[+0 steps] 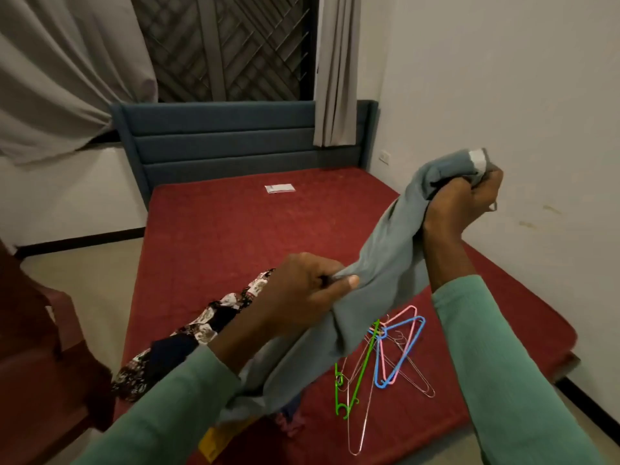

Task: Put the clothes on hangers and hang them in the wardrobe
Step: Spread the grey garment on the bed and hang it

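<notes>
Left hand point(302, 290) and right hand point(463, 203) are held apart, and both are clamped on one grey-blue garment point(385, 256). The left hand pinches a fold of the cloth between the thumb and the curled fingers, low and near the middle of the view. The right hand is raised higher, towards the wall, with its fingers closed round a bunched end of the garment. A pale label shows at the top of this bunch. The cloth runs taut on a slant between the two hands. Its loose remainder hangs below the left wrist, over the near edge of the bed point(235, 236). Both arms wear green sleeves point(503, 380).

The garment is held in the air above the red bed cover. No part of it is on a hanger.

A pile of hangers point(379, 333) lies on the bed below the garment, between the two forearms. It contains green, blue and pink plastic hangers and several thin wire hangers, crossed over each other.

A patterned black-and-white garment point(208, 323) lies on the bed to the left, partly hidden by the left arm. A small white packet point(279, 188) lies near the blue headboard point(218, 139). Grey curtains point(60, 62) hang on both sides of a window with a metal grille point(228, 45). A dark red chair point(33, 330) stands at the left edge.
</notes>
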`<act>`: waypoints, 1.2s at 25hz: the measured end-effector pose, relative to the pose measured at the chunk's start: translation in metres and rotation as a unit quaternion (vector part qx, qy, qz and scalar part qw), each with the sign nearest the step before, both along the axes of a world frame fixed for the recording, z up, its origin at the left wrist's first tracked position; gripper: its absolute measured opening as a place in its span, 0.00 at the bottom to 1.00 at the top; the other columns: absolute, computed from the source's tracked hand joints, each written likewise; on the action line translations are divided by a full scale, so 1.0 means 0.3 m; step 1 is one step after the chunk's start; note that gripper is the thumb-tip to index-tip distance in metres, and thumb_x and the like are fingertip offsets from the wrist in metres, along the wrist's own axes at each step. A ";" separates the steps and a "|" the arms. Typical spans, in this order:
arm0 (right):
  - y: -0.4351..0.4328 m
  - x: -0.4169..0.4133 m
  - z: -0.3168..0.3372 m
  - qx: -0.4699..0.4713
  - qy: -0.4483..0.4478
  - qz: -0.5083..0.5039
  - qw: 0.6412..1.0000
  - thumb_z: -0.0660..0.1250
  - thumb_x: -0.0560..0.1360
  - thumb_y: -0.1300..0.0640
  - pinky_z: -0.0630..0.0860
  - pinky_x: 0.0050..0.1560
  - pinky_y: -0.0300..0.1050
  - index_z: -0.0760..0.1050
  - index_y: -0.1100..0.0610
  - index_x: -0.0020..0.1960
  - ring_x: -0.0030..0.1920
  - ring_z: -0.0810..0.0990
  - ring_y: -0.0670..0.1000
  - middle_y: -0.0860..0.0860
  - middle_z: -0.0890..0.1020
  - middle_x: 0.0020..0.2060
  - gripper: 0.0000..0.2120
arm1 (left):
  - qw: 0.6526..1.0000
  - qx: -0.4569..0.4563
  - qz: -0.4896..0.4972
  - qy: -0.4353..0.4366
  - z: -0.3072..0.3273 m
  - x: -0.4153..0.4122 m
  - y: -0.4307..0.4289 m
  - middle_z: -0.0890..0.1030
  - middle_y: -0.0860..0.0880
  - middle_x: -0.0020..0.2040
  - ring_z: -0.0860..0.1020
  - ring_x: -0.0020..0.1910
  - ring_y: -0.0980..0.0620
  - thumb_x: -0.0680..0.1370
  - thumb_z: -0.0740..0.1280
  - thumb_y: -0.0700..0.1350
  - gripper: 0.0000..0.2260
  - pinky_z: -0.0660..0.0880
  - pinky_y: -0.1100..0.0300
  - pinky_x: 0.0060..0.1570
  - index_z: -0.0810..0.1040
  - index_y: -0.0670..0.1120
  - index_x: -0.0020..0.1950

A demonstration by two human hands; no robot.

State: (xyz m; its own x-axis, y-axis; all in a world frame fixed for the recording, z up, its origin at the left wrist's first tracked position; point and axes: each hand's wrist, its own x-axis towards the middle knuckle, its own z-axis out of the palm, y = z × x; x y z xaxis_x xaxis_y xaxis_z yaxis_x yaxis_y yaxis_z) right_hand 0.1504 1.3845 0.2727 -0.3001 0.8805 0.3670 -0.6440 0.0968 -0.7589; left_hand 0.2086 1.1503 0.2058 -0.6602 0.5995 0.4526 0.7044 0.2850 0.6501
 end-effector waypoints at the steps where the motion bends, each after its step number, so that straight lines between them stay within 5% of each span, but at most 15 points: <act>1: 0.074 0.013 0.022 0.026 -0.003 -0.012 1.000 0.53 0.64 0.68 0.74 0.44 0.41 0.69 0.57 0.45 0.38 0.73 0.46 0.53 0.73 0.40 0.14 | 0.999 0.017 -0.019 -0.026 0.004 0.034 0.096 0.64 0.46 0.27 0.62 0.27 0.55 0.83 0.68 0.49 0.22 0.61 0.52 0.28 0.67 0.45 0.31; 6: 0.201 -0.044 0.077 0.214 -0.059 0.008 0.975 0.56 0.64 0.62 0.74 0.54 0.54 0.69 0.55 0.49 0.47 0.74 0.54 0.57 0.76 0.45 0.14 | 0.957 0.201 -0.071 -0.195 0.036 0.173 0.286 0.66 0.41 0.27 0.64 0.29 0.50 0.85 0.66 0.44 0.23 0.61 0.48 0.28 0.70 0.33 0.33; 7: 0.166 -0.065 0.067 0.264 -0.087 0.032 0.960 0.56 0.65 0.62 0.74 0.56 0.52 0.70 0.56 0.52 0.50 0.75 0.55 0.58 0.77 0.48 0.15 | 0.948 0.227 -0.053 -0.218 0.022 0.184 0.275 0.70 0.42 0.27 0.68 0.29 0.51 0.85 0.66 0.43 0.21 0.74 0.39 0.31 0.73 0.34 0.34; 8: 0.121 -0.087 0.039 0.313 -0.116 0.067 0.940 0.57 0.67 0.63 0.73 0.58 0.47 0.70 0.57 0.54 0.52 0.75 0.54 0.59 0.77 0.51 0.16 | 0.940 0.246 -0.025 -0.235 -0.014 0.189 0.249 0.74 0.46 0.27 0.72 0.30 0.56 0.85 0.65 0.41 0.19 0.75 0.60 0.34 0.77 0.36 0.35; 12: -0.086 -0.189 -0.204 0.441 -0.159 0.163 0.868 0.61 0.74 0.67 0.68 0.61 0.35 0.68 0.58 0.68 0.58 0.74 0.48 0.54 0.75 0.58 0.22 | 0.915 0.250 0.106 -0.298 -0.268 0.170 0.052 0.78 0.51 0.29 0.72 0.29 0.60 0.84 0.65 0.46 0.18 0.70 0.65 0.34 0.83 0.33 0.46; 14: -0.198 -0.272 -0.364 0.489 -0.182 0.183 0.833 0.61 0.76 0.66 0.67 0.62 0.33 0.68 0.55 0.73 0.58 0.72 0.47 0.52 0.73 0.59 0.25 | 0.900 0.231 0.198 -0.312 -0.444 0.121 -0.098 0.78 0.41 0.31 0.72 0.28 0.53 0.84 0.64 0.48 0.17 0.68 0.63 0.32 0.85 0.37 0.48; 16: -0.309 -0.359 -0.512 0.556 -0.213 0.212 0.775 0.63 0.73 0.68 0.71 0.60 0.41 0.65 0.52 0.77 0.58 0.73 0.53 0.54 0.72 0.58 0.33 | 0.880 0.197 0.275 -0.334 -0.585 0.063 -0.233 0.84 0.43 0.39 0.78 0.33 0.47 0.84 0.63 0.47 0.14 0.71 0.66 0.34 0.85 0.40 0.51; 19: -0.543 -0.535 -0.743 0.674 -0.231 0.244 0.657 0.65 0.70 0.71 0.74 0.53 0.54 0.63 0.53 0.80 0.54 0.73 0.59 0.59 0.72 0.56 0.41 | 0.847 0.150 0.355 -0.367 -0.835 -0.073 -0.451 0.84 0.57 0.37 0.81 0.37 0.60 0.86 0.63 0.43 0.12 0.75 0.67 0.37 0.84 0.48 0.46; 22: -0.811 -0.751 -0.930 0.757 -0.236 0.269 0.547 0.67 0.71 0.72 0.74 0.47 0.57 0.61 0.52 0.81 0.51 0.73 0.62 0.61 0.73 0.53 0.41 | 0.802 0.113 0.425 -0.405 -1.087 -0.227 -0.650 0.85 0.51 0.39 0.82 0.38 0.52 0.83 0.64 0.53 0.13 0.78 0.48 0.42 0.84 0.49 0.45; 26: -1.176 -1.023 -1.166 0.814 -0.254 0.302 0.425 0.64 0.75 0.70 0.71 0.56 0.58 0.56 0.51 0.83 0.58 0.73 0.65 0.63 0.73 0.60 0.40 | 0.726 0.130 0.519 -0.432 -1.351 -0.400 -0.844 0.84 0.43 0.41 0.83 0.42 0.44 0.78 0.62 0.64 0.24 0.78 0.41 0.45 0.82 0.43 0.46; 30: -1.457 -1.261 -1.426 0.848 -0.262 0.326 0.326 0.61 0.80 0.68 0.70 0.61 0.61 0.54 0.51 0.83 0.64 0.72 0.67 0.64 0.70 0.66 0.36 | 0.656 0.197 0.577 -0.446 -1.604 -0.527 -0.967 0.82 0.38 0.40 0.77 0.39 0.50 0.75 0.64 0.67 0.29 0.77 0.41 0.42 0.80 0.40 0.45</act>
